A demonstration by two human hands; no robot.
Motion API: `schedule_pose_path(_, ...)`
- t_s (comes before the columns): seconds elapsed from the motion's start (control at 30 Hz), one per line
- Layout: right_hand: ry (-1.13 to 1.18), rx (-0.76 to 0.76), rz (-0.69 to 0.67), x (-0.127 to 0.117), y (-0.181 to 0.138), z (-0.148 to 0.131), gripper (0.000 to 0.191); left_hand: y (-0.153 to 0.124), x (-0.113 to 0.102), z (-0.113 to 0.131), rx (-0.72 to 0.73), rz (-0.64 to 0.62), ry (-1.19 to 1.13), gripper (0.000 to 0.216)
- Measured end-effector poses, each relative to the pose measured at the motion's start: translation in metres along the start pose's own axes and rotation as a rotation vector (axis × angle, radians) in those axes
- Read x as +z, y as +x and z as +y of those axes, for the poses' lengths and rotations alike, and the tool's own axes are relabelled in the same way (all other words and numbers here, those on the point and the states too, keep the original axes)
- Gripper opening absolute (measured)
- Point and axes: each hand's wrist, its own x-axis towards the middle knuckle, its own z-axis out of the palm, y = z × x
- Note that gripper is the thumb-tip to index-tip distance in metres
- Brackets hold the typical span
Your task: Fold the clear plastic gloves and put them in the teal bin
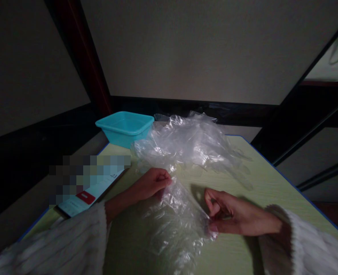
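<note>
A thin, clear disposable plastic glove is stretched between my hands, crumpled and hanging toward the table's near side. My left hand pinches its upper left part between thumb and fingers. Lower and to the right, my right hand is closed with the thumb and a finger on its right edge. Just beyond lies a loose pile of clear plastic gloves, with narrow finger-like ends spread out at its right side. The held glove's exact outline is hard to make out among the folds.
A turquoise plastic basin stands at the back left, against the pile. At the left edge a phone with a lit screen lies beside my left sleeve. The pale yellow table has a blue edge, and a wall panel rises behind it.
</note>
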Motion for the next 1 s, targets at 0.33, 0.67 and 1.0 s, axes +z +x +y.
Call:
schedule_pose_path(0.33,-0.019,-0.215,0.389,-0.004,0.029,0.017,0.038,0.004,0.015,0.01,0.044,-0.042,0.057,0.018)
schedule_pose_path(0.67,-0.081,-0.207,0.463,0.001,0.039,0.018,0.032,0.006,0.019,0.012,0.081,0.007,0.129,0.017)
schedule_pose_path(1.0,-0.228,-0.168,0.541,-0.004,0.026,0.018,0.021,0.003,0.001,0.006,0.083,0.136,0.205,0.015)
